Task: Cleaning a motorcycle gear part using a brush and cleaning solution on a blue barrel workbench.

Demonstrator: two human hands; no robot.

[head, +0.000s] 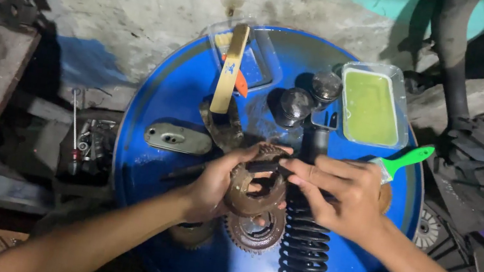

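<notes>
1. The blue drum (155, 171) is serving as the surface, its lid crowded with parts.
2. A black coil shock (303, 252) is lying lengthwise on the drum, passing under the right hand.
3. The left hand (213, 184) is gripping a rusty gear (254, 189) just above the lid, fingers curled shut around its left rim.
4. The right hand (344, 191) is reaching across, its fingers (300, 169) pinched on a small dark piece (263, 167) at the gear's top edge.
5. A second gear (257, 233) is lying flat just below the held one.
6. The step looks like seating or freeing that piece on the gear; the next move is calling for a steady left grip while the right works it carefully.
7. A tub of green liquid (371, 107), a green brush (406, 160) and 2 pistons (307, 98) are sitting beyond.
</notes>
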